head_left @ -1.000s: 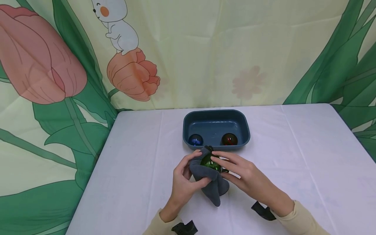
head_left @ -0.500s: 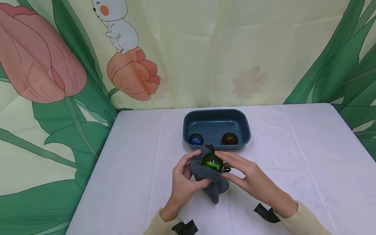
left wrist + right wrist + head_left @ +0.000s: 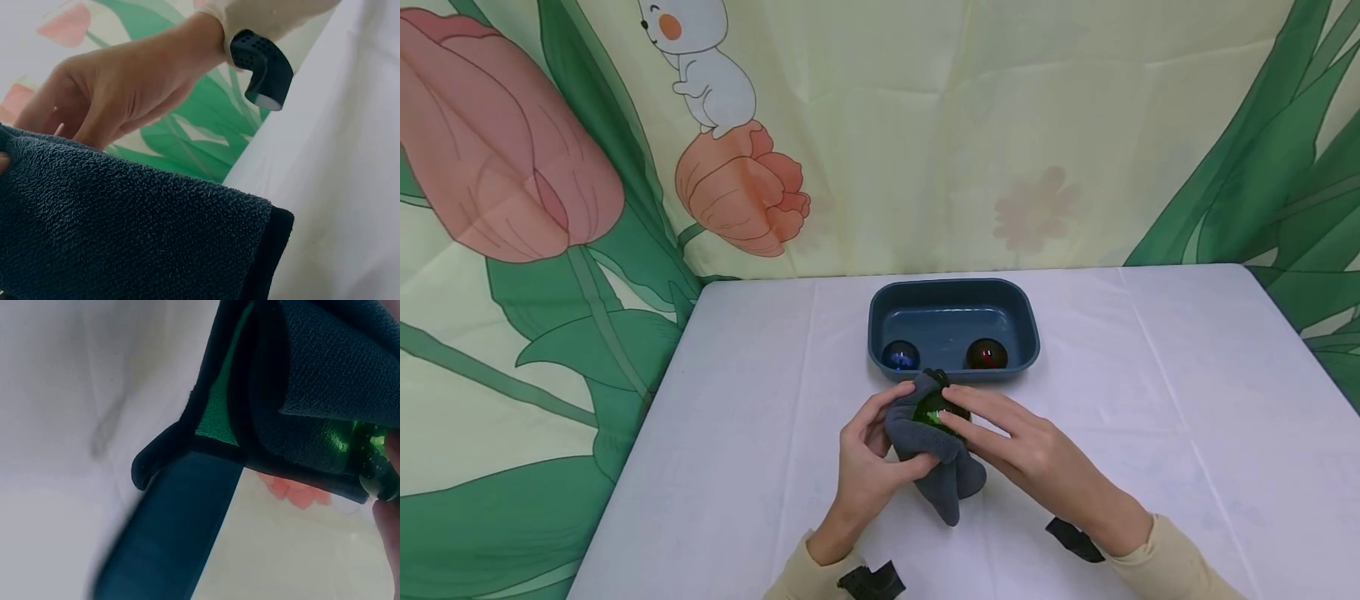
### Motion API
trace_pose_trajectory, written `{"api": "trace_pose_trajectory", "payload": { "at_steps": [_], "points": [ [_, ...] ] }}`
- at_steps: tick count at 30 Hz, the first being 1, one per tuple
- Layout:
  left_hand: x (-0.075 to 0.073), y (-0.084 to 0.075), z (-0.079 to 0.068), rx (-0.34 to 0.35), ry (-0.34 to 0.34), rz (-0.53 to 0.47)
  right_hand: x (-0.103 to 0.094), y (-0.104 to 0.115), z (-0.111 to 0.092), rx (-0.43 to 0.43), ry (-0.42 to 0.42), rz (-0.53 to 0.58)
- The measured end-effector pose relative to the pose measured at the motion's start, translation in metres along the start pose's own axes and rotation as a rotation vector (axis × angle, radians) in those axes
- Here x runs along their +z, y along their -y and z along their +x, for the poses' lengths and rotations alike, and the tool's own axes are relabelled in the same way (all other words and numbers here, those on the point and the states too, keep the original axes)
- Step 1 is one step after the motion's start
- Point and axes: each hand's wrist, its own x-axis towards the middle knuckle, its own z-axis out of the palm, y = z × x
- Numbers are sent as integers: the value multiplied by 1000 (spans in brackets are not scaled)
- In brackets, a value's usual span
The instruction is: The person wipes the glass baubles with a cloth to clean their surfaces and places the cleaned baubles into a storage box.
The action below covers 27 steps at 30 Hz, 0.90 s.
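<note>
My left hand (image 3: 872, 467) grips a grey-blue cloth (image 3: 934, 450), fingers behind it and thumb across its front. A shiny green glass ball (image 3: 931, 408) with black fittings is cradled in the cloth's folds. On the ball's upper right lie the fingers of my right hand (image 3: 1022, 437); its thumb is hidden in the head view. In the right wrist view, fingertips and thumb close about one end of the green ball (image 3: 378, 441), beside the draped cloth (image 3: 337, 362). Dark-edged cloth (image 3: 137, 219) fills the lower part of the left wrist view.
Just beyond the hands stands a dark blue rectangular tray (image 3: 953, 318). A blue ball (image 3: 901, 356) sits at its near left and a red ball (image 3: 987, 354) at its near right. White fabric (image 3: 760, 417) covers the table, with a printed curtain (image 3: 895, 150) behind.
The right fingers lifted back toward the ball's edge, uncovering more green, then spread over it again. The cloth's lower end has swung slightly. The left hand stays nearly still.
</note>
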Motion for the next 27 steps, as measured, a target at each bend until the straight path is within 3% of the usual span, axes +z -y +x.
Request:
{"api": "trace_pose_trajectory", "payload": {
  "at_steps": [4, 11, 14, 19, 27],
  "points": [
    [-1, -1, -1, -16, 23, 7, 0, 1, -2, 49, 8, 52],
    [-1, -4, -1, -10, 71, 31, -3, 7, -4, 290, 55, 169],
    [0, -5, -2, -7, 60, 45, -3, 8, -5, 325, 74, 183],
    [1, -5, -2, -9, 36, 55, -4, 5, -5, 264, 91, 166],
    [2, -4, -2, -13, 26, 41, -1, -1, -4, 17, 42, 48]
  ]
}}
